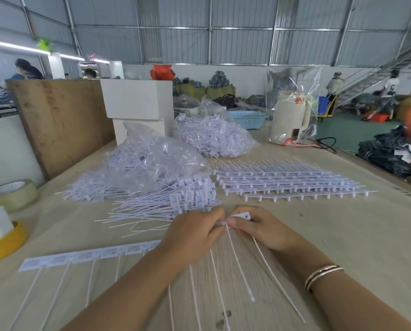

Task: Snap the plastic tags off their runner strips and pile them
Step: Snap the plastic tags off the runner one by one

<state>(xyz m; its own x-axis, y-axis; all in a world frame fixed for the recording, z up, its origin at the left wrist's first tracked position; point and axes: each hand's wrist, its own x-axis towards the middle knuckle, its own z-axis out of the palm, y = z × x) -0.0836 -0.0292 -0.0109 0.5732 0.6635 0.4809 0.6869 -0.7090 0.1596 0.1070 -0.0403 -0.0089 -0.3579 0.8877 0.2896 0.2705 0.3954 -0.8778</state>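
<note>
A white runner strip of tags [85, 255] lies across the table in front of me, its thin tails pointing toward me. My left hand [195, 237] pinches the strip's right end. My right hand [259, 226] pinches the end tag [241, 215], with its tail [278, 280] trailing below. The two hands meet thumb to thumb. A loose pile of separated tags [166, 206] lies just beyond my hands. Stacked full strips [288, 182] sit further back on the right.
Two clear bags of tags [152, 161] [211, 134] stand behind the pile. Tape rolls [11, 194] [3, 242] sit at the left edge. A white box [137, 99], a blue basket [247, 118] and a bagged kettle [290, 115] stand at the back.
</note>
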